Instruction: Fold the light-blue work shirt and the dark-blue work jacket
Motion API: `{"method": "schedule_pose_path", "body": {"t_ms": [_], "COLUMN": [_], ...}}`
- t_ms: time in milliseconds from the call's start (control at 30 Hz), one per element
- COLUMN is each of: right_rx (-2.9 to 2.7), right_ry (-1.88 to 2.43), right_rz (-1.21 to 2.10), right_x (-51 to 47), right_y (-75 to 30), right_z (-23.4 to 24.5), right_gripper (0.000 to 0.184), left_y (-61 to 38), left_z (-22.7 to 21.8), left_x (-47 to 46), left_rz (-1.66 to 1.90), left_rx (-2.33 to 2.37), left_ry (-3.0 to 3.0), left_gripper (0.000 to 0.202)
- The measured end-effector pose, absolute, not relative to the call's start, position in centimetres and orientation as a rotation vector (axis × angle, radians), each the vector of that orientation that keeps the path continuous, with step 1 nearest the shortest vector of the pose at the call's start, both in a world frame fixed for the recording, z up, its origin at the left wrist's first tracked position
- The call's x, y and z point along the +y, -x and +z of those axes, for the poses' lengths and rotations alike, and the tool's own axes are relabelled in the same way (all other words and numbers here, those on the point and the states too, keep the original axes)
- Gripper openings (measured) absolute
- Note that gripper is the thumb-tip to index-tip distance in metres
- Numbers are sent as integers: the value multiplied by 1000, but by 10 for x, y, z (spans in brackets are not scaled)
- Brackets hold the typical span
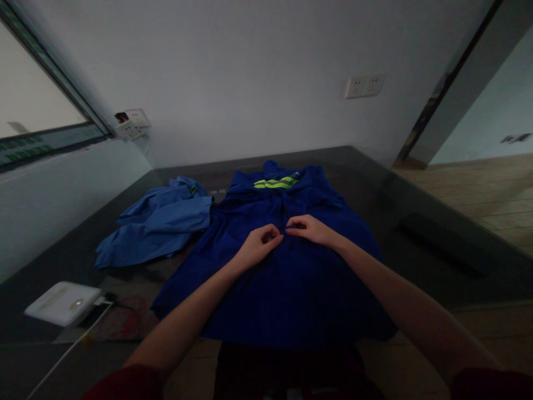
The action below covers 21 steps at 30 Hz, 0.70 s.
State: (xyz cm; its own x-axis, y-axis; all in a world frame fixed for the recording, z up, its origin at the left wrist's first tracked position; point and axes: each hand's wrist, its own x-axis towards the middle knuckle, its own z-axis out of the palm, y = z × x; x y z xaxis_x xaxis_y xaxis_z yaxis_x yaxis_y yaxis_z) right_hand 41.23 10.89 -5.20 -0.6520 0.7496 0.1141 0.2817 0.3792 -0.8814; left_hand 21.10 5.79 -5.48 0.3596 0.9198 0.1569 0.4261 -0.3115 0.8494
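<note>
A dark blue work jacket (291,289) lies spread on the dark table, its lower edge hanging toward me. Near its collar a yellow-green strip with a grey band (275,183) shows. My left hand (263,244) pinches the jacket's front at the middle, thumb and fingertips together. Close beside it, my right hand (306,229) pinches the cloth on the other side of the front opening. The fingertips of both hands almost meet. Any button or small fastener between them is too dark to make out.
A lighter blue folded garment (160,219) lies to the left of the jacket. At the front left sits a white box-shaped device (64,303) with a white cable (69,350). A long dark object (441,243) rests on the table (366,178) at the right. Wall sockets (365,86) are behind.
</note>
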Motion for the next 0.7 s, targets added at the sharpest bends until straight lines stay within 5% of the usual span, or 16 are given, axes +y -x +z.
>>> {"method": "schedule_pose_path", "body": {"t_ms": [700], "right_rx": [-2028], "right_ry": [805], "right_rz": [1362], "right_x": [98], "right_y": [-403], "right_z": [-54], "right_gripper": [30], "left_y": [-213], "left_z": [-67], "left_x": [62], "left_rz": [924], "left_rx": [1296], "left_ry": [-1864], "left_gripper": [26]}}
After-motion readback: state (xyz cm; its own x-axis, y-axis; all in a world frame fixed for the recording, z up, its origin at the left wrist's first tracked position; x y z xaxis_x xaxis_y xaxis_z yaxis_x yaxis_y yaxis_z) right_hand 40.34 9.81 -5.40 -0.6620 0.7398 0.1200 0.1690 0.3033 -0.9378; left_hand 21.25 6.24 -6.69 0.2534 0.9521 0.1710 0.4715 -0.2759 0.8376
